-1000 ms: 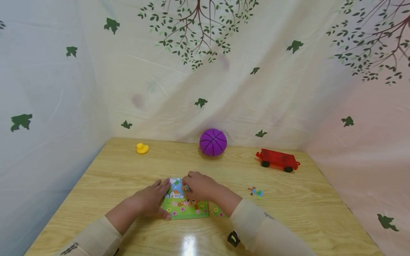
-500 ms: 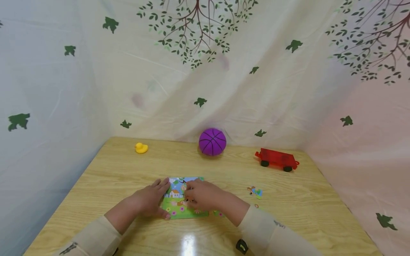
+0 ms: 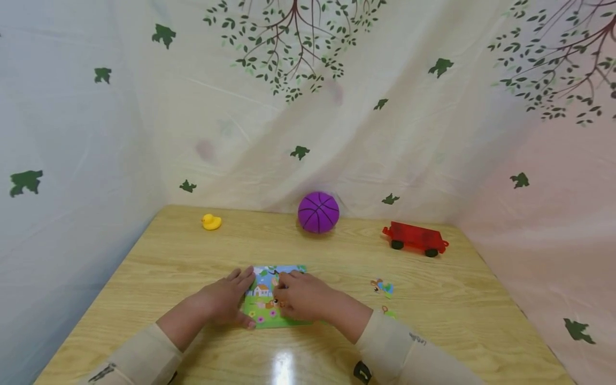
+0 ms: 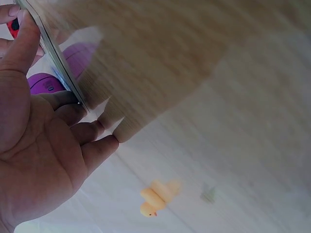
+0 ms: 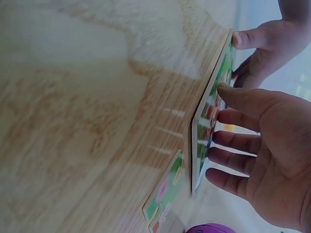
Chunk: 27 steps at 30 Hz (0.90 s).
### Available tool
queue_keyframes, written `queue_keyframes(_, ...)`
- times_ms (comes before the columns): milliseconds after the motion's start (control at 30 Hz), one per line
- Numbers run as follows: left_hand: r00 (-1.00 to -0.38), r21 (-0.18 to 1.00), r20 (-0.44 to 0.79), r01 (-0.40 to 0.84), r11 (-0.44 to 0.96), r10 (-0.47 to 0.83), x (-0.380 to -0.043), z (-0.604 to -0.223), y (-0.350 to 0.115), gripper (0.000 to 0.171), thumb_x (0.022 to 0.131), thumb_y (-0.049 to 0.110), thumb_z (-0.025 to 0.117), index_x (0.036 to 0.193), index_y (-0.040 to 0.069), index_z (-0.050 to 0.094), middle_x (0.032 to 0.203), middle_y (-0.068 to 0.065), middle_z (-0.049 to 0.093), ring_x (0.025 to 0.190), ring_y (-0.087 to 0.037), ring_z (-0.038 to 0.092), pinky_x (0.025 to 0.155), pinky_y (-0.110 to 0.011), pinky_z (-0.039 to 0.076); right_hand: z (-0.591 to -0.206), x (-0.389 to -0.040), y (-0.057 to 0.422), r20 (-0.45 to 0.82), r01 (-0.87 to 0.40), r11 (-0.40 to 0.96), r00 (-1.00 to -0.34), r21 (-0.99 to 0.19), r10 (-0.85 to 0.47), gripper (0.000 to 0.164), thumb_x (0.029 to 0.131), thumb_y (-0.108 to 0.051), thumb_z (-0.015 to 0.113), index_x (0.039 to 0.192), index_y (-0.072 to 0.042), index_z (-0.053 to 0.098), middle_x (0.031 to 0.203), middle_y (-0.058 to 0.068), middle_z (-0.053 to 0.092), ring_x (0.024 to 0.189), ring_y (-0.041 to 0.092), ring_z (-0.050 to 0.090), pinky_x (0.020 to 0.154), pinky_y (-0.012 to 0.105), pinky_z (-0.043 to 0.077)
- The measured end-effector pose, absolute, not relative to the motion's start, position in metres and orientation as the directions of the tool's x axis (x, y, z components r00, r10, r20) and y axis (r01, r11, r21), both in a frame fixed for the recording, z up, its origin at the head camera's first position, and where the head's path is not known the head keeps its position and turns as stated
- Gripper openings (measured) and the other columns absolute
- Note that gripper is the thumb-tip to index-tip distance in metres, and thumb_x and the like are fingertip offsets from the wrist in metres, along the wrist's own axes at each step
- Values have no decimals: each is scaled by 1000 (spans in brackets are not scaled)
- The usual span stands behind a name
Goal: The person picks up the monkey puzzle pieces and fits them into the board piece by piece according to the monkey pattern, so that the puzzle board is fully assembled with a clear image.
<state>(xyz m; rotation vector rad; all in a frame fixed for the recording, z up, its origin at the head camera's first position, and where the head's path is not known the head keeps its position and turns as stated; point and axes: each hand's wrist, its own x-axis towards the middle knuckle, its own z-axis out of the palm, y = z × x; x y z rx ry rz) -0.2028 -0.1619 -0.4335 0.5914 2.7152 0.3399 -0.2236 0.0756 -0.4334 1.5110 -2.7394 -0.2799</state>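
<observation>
A jigsaw puzzle board (image 3: pixel 260 314), printed with a house, flowers and a brown animal, lies flat on the wooden table. My left hand (image 3: pixel 223 299) rests along its left edge, fingers spread and thumb at the near left corner. In the left wrist view that hand (image 4: pixel 43 145) touches the board's edge. Over the right half of the picture lies my right hand (image 3: pixel 308 297), hiding much of the animal. The right wrist view has this hand's (image 5: pixel 286 136) fingertips on the board's face, fingers fairly straight. A loose flowered piece (image 5: pixel 167 187) lies beside the board.
Right of the board are a loose puzzle piece (image 3: pixel 382 289) and a smaller one (image 3: pixel 389 313) partly behind the sleeve. Along the back stand a yellow toy duck (image 3: pixel 212 222), a purple ball (image 3: pixel 318 213) and a red toy wagon (image 3: pixel 416 238). A printed cloth (image 3: pixel 240 133) hangs behind.
My right hand has come down from the board's upper part to its middle right, and its fingers cover more of the animal. The left hand stays in place.
</observation>
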Motion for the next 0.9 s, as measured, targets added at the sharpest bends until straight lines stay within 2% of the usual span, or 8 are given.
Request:
queue_keyframes(200,-854,299,-268,367,881,446,-203,-436,-161,112,73,62,77,154,4,27,164,-11,18,148,-42,18,113,-60,31,-430,-221,80,-113,-835,544,-551,85,-827,35,98,-43,58,128,-27,58,132,-3,53,120,17,52,100,32,48)
queue_keyframes(367,-851,299,-265,375,878,453,-202,-435,-161,112,73,61,77,154,3,27,164,-13,18,148,-43,18,113,-61,31,-429,-221,84,-95,-844,531,-536,77,-839,33,97,-43,60,125,-26,60,127,-4,54,117,15,53,98,29,49)
queue_keyframes(500,-853,312,-265,366,877,450,-200,-432,-160,112,72,59,78,154,2,28,164,-14,19,148,-44,18,112,-62,30,-428,-223,91,-87,-840,543,-542,7,-836,39,97,-40,61,131,-24,59,131,-4,54,123,16,51,103,32,47)
queue_keyframes(633,-851,323,-263,366,873,454,-199,-430,-159,112,72,58,79,153,0,28,163,-15,18,147,-45,18,112,-64,30,-422,-224,108,-104,-773,626,-617,-100,-780,46,97,-39,61,139,-24,54,141,-1,51,131,20,47,109,39,43)
queue_keyframes(900,-858,303,-286,342,890,427,-201,-433,-160,113,71,61,78,155,4,26,164,-12,16,149,-43,16,113,-62,29,-410,-236,164,-116,-600,776,-771,-194,-626,50,97,-36,62,140,-13,53,138,7,54,129,26,50,106,43,45)
